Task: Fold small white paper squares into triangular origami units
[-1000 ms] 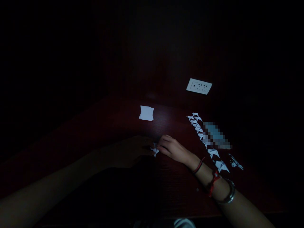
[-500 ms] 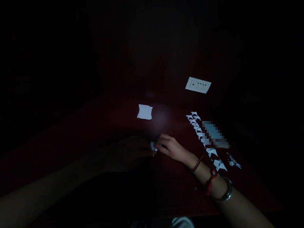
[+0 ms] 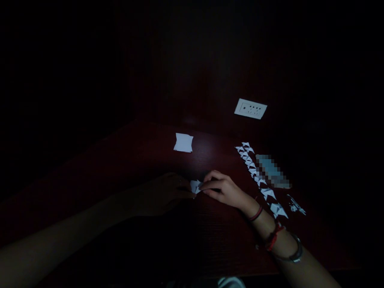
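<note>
Between my two hands, low over the dark red table, is a small piece of folded white paper. My left hand lies in shadow, its fingertips closed on the paper's left edge. From the other side my right hand pinches the paper's right part between thumb and fingers. Beyond them lies a stack of white paper sheets. To the right, several folded white paper pieces run in a slanting row toward me.
A blurred-out bluish flat object lies right of the row. Small white scraps are nearer me. A white socket plate is on the wall behind the table. The surroundings are very dark.
My right hand has shifted slightly to the right, and more of the folded paper shows between the hands. The left hand has stayed almost in place.
</note>
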A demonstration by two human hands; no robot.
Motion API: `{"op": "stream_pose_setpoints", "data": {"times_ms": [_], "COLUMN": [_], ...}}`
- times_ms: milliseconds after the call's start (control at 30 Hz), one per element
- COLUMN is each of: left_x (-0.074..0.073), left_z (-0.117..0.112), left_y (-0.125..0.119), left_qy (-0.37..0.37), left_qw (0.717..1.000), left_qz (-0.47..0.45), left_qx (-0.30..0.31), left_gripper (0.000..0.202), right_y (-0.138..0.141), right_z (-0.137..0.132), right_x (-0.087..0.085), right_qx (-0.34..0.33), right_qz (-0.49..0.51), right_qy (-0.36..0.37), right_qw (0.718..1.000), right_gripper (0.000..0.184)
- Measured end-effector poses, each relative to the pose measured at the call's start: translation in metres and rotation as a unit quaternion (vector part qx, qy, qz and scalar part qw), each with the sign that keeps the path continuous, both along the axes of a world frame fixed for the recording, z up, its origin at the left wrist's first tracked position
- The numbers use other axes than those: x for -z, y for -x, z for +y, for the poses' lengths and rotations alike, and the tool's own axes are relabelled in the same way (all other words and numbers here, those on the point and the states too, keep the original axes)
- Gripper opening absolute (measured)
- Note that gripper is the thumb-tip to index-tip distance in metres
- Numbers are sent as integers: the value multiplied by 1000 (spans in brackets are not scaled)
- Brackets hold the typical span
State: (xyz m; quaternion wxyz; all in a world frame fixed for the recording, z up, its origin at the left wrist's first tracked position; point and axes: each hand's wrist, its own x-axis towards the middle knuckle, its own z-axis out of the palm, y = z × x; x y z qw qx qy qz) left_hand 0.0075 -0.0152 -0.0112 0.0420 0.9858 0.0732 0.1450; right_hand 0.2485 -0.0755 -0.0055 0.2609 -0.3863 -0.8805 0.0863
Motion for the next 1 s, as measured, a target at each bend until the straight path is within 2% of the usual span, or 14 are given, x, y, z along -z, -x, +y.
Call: {"op": "stream_pose_setpoints", "data": {"times_ms": [167, 300, 567, 800, 1000], "left_x": [-1, 2, 4, -1, 3], "left_z": [-2, 0, 0, -3, 4], "left_y": [-2, -2, -4, -3, 0], "left_qy": [12, 0, 2, 2, 5], "left_qw": [1000, 1000, 1000, 1000, 1000], "left_qz": [3, -7, -3, -3, 5], "left_qx": [-14, 0, -5, -3, -24], "left_gripper": [41, 44, 52, 43, 48], "right_y": [-1, -2, 2, 4, 4], "right_z": [-5, -6, -6, -8, -14], "right_x": [-2, -2, -5, -9, -9], "right_qx": [-7, -6, -4, 3, 4], "right_qz": [-68, -97, -114, -123, -170], "right_qy": [-13, -14, -10, 7, -16], "right_qw": [998, 995, 993, 992, 985], "right_gripper": [20, 23, 26, 28, 29]}}
